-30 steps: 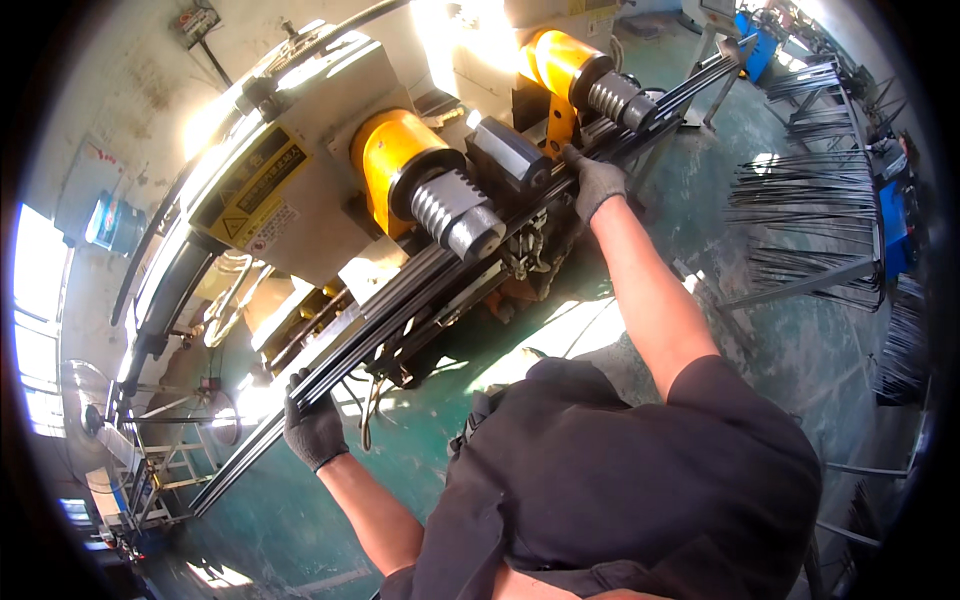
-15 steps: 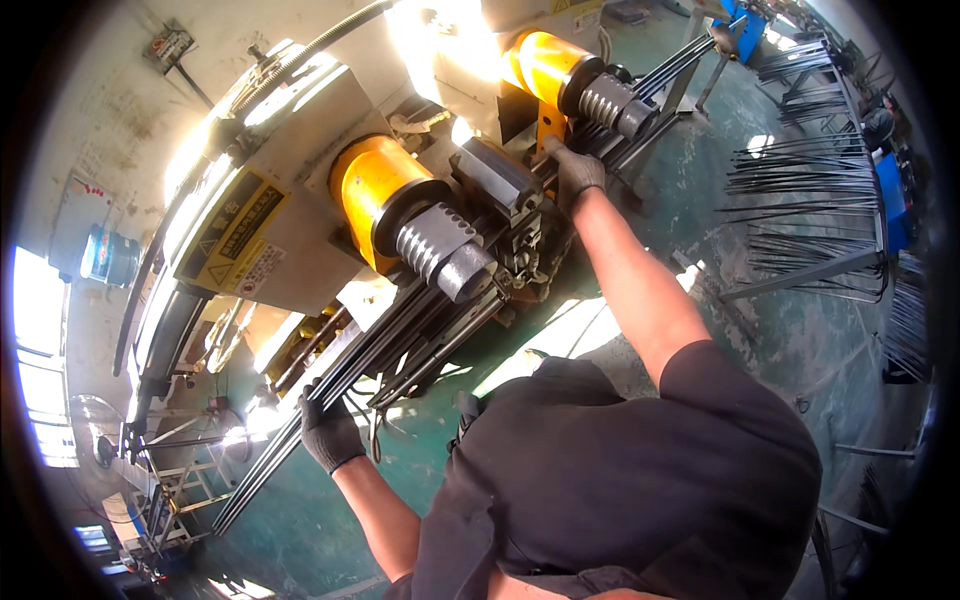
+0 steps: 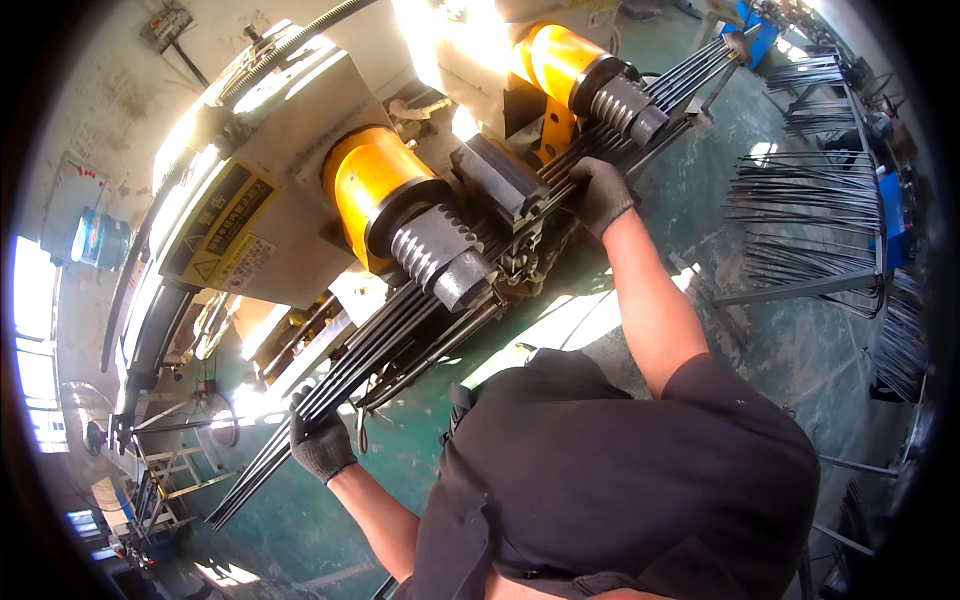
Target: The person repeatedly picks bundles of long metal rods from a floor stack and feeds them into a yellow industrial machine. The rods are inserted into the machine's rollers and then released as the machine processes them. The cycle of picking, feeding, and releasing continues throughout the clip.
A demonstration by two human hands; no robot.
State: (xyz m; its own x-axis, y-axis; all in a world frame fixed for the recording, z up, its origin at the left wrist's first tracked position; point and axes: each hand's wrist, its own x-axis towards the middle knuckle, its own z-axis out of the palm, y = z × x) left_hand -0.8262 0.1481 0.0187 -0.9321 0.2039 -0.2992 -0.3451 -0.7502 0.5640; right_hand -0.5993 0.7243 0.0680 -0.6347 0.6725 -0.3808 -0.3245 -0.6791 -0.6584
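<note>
A bundle of long, thin metal rods [image 3: 345, 375] runs slantwise from lower left to upper right along the machine. Gloved in dark knit, my left hand [image 3: 322, 443] is closed round the bundle near its lower left end. My right hand [image 3: 603, 197], in a similar glove, grips the rods farther up to the right, with its fingertips partly hidden. Between my hands, the rods pass beneath a ribbed dark roller [image 3: 437, 250] on an orange housing [image 3: 375, 180]. A second ribbed roller [image 3: 625, 107], on another orange housing [image 3: 560, 60], stands beyond my right hand. A dark angular block [image 3: 500, 180] sits between the housings.
A grey machine cover [image 3: 300, 110] with a yellow warning label [image 3: 235, 215] rises at the left. Over on the right, a metal rack [image 3: 800, 288] holds many bent rods. Green floor [image 3: 290, 520] shows below the machine, with a fan [image 3: 95, 435] at far left.
The rods have shifted and fan out more at the upper right. My right hand has moved slightly right and down, and my left hand slightly left and down; both still grip.
</note>
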